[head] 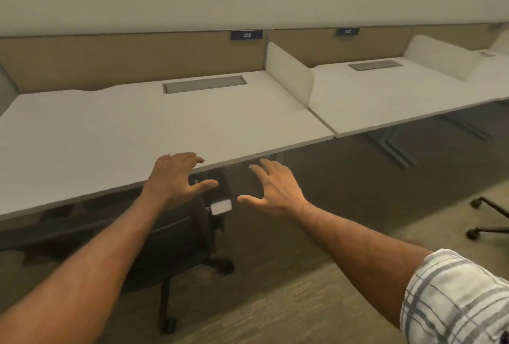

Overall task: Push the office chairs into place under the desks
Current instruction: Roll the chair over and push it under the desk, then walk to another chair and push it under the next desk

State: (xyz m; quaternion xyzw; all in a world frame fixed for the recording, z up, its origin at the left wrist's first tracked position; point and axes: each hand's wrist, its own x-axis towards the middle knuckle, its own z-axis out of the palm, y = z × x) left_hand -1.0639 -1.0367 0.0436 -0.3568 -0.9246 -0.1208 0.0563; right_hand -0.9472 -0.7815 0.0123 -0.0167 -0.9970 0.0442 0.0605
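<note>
A: So, the chair [176, 236] is sitting mostly under the desk [137, 129], back and casters poking out.

B: Both hands are hovering empty, fingers spread: left [176, 178], right [275, 189]. I'd be pressing the backrest squarely.

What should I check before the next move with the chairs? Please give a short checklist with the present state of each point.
1. Black chair under the near desk: ok, its seat sits mostly below the desk edge.
2. Left hand free: ok, open, fingers spread, holding nothing.
3. Right hand free: ok, open, holding nothing.
4. Space under the next desk free for a chair: ok, only the desk legs show there.
5. Second chair in place: not ok, its wheeled base stands on the floor at the right edge, away from the desks.
6. Second chair's seat and back: cannot tell, out of view.
</note>
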